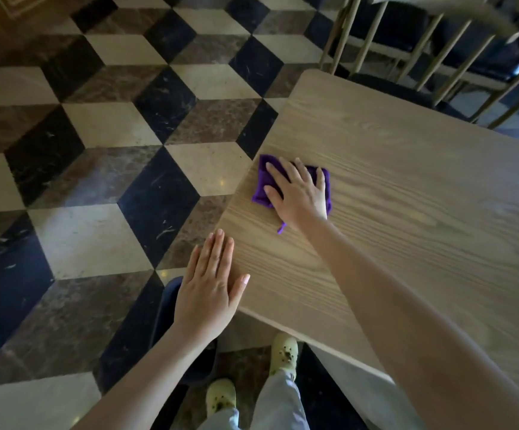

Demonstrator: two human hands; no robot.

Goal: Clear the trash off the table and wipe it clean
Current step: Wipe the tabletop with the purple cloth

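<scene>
Wiping the wooden table (407, 187) with a purple cloth (263, 181), no trash in sight on it.

Pressing flat from above, the right hand (298, 193) lies on the folded cloth with its fingers spread, probably so the whole pad stays in contact with the wood; the cloth sits near the table's left edge, about midway along it. The left hand (211, 287) rests palm-down at the table's near-left corner, fingers together and thumb out, holding nothing, likely bracing the body for the reach. By my reading, only the wiping part of the task is left. 1 slatted chair (438, 48) stands beyond the table's far edge.
</scene>
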